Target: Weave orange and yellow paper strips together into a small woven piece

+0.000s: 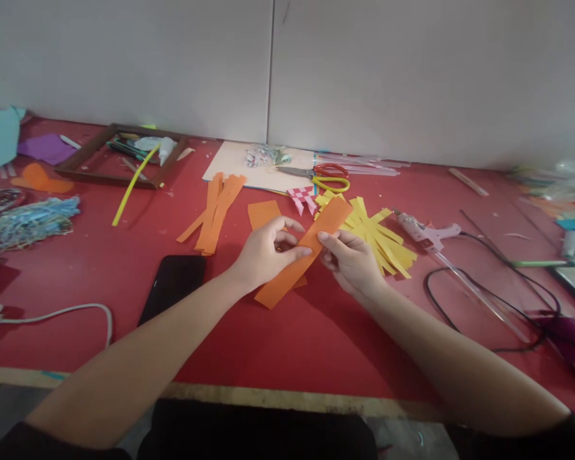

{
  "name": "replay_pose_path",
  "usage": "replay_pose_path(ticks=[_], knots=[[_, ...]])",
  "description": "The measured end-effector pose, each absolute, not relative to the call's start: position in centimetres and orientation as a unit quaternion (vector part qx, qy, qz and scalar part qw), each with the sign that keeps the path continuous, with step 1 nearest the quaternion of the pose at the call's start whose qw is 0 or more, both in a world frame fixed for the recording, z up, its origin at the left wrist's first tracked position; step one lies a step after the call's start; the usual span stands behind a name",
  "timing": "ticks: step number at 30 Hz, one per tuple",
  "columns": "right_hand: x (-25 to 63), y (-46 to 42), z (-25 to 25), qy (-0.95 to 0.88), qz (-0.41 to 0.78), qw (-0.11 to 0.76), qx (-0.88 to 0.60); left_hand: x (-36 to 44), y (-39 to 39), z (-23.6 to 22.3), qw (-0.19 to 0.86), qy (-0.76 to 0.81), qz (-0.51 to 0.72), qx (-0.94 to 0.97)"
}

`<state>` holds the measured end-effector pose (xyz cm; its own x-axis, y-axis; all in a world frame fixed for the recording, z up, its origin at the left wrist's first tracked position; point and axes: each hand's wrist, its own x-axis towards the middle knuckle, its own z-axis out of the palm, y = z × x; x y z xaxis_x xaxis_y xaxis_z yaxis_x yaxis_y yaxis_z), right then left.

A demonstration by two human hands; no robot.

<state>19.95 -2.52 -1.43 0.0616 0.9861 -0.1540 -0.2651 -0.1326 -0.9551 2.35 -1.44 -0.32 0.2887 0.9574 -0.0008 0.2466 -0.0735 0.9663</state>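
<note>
Both hands hold one wide orange paper strip [283,284], slanted from lower left to upper right above the red table. My left hand [269,252] pinches it near the middle, thumb on top. Further up the strip, my right hand [352,259] grips it with the thumb on its face and the fingers curled beneath. Another orange paper piece [263,212] lies behind, partly hidden by my left hand. Narrow orange strips [215,214] are piled to the left. A heap of yellow paper strips [376,236] lies just past my right hand.
Scissors [328,176] rest on a cream board [225,160] at the back. A glue gun [426,233] with a black cord [503,255] lies right. A black phone [175,287] lies left, near a white cable [71,308]. A wooden frame [89,151] stands farther back on the red table [268,358].
</note>
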Motion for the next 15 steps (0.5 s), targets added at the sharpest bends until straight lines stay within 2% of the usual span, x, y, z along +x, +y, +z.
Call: replay_pose_path(ticks=[15], knots=[[20.16,-2.28,-1.63,-0.374,0.587,0.533,-0.482,1.81,-1.43,0.04,0.467,0.476,0.349,0.659]])
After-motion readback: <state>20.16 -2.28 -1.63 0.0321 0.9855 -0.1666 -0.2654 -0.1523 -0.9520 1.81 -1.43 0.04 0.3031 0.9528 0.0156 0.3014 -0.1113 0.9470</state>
